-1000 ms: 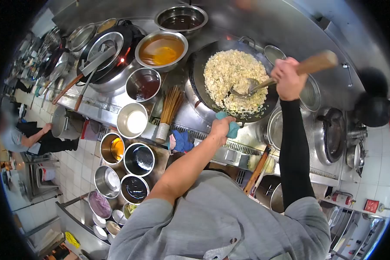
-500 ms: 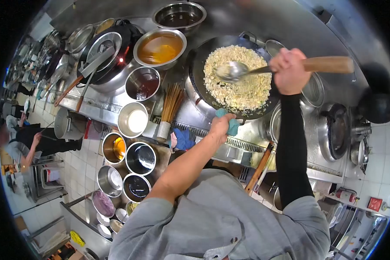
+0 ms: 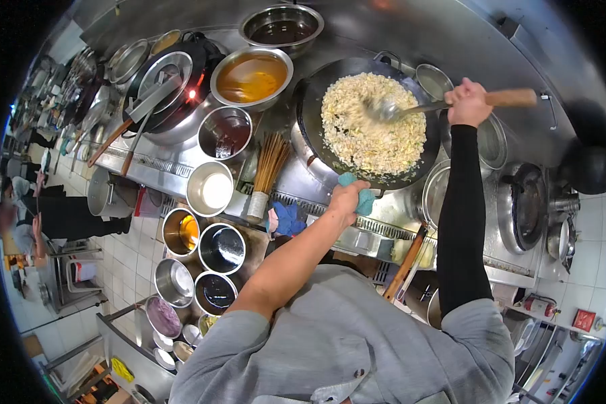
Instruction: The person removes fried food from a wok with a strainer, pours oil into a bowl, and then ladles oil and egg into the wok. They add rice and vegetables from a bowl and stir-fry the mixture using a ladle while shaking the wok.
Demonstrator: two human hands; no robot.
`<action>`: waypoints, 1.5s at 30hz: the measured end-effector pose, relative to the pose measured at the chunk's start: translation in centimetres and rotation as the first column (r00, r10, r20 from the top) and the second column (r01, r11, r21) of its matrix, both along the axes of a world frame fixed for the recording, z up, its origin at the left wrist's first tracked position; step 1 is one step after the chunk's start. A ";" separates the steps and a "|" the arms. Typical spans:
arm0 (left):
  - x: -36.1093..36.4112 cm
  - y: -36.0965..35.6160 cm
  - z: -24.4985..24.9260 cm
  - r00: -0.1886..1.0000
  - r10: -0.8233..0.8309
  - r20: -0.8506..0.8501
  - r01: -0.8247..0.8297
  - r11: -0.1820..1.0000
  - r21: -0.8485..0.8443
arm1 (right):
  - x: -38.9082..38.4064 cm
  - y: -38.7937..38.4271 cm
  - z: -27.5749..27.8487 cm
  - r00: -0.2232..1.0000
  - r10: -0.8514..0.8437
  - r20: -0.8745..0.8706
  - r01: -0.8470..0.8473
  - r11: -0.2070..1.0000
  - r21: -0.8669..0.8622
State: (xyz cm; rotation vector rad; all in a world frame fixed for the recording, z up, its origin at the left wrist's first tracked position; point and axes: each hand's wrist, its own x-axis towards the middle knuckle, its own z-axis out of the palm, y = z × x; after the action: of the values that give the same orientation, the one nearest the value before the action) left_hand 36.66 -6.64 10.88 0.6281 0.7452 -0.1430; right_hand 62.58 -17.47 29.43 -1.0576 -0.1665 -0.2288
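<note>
A large black wok (image 3: 310,101) holds a broad heap of fried rice (image 3: 377,145) with small yellow and green bits. My right hand (image 3: 468,103) is closed around the handle of a metal ladle (image 3: 384,109), its wooden end (image 3: 512,98) sticking out to the right. The ladle's bowl lies in the rice, blurred by motion. At the wok's near edge, my left hand (image 3: 347,202) grips a teal cloth (image 3: 365,201) folded over the wok's handle, which is mostly hidden.
Left of the wok stand a bamboo brush (image 3: 268,168), a bowl of amber liquid (image 3: 252,76) and several metal pots (image 3: 222,248). Strainers (image 3: 489,143) and another wok (image 3: 522,205) sit to the right. A person (image 3: 54,215) is at the far left.
The ladle's bowl has shifted right through the rice, and my right hand has moved right and slightly up. My left hand still holds the cloth at the wok's edge.
</note>
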 end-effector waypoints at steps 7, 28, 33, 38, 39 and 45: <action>-0.1 0.4 0.3 0.999 -0.008 0.031 0.009 1.000 -0.013 | -2.8 1.0 5.6 0.932 0.362 0.004 -0.362 0.932 -0.015; -0.1 0.4 -1.2 0.990 -0.144 -0.011 0.143 0.989 -0.032 | -5.1 -6.1 -3.7 0.952 0.023 -0.305 0.093 0.928 0.361; -11.8 0.9 11.8 0.988 -0.090 -0.124 0.081 0.994 -0.076 | -18.4 -14.1 2.0 0.925 0.360 -0.123 -0.311 0.902 0.301; -6.6 2.8 1.5 0.968 -0.214 -0.131 0.206 0.976 -0.071 | -12.5 -9.8 -2.0 0.969 0.025 -0.244 0.053 0.949 0.310; -7.3 2.8 0.1 0.976 -0.194 -0.096 0.195 0.981 -0.002 | -11.9 -7.8 -2.0 0.963 -0.137 -0.233 0.206 0.930 0.304; -18.4 0.7 8.9 0.980 -0.164 -0.112 0.146 0.977 -0.156 | -20.9 -9.5 -0.7 0.972 0.008 0.236 -0.070 0.965 0.254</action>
State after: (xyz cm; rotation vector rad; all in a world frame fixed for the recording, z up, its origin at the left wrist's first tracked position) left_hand 18.23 -5.96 19.76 0.5400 0.7978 -0.3807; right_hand 41.66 -27.00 28.70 -0.7619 -0.3593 -0.3299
